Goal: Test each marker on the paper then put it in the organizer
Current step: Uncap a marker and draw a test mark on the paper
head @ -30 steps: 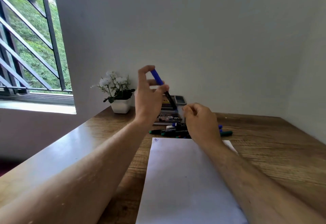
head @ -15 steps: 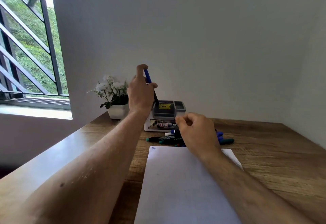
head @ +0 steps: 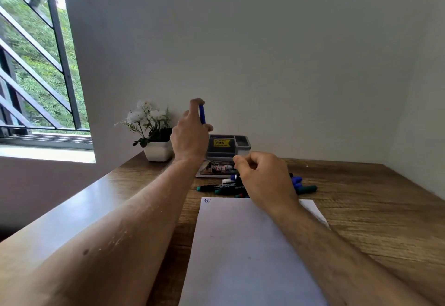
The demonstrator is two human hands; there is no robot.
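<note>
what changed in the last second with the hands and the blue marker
The left hand carried the blue marker from a slant to nearly upright over the organizer, gripping it throughout. The right hand stayed loosely curled over the markers on the table; the paper stayed put.

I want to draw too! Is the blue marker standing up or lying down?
Standing up. The left hand holds the blue marker nearly upright above the grey organizer.
</note>
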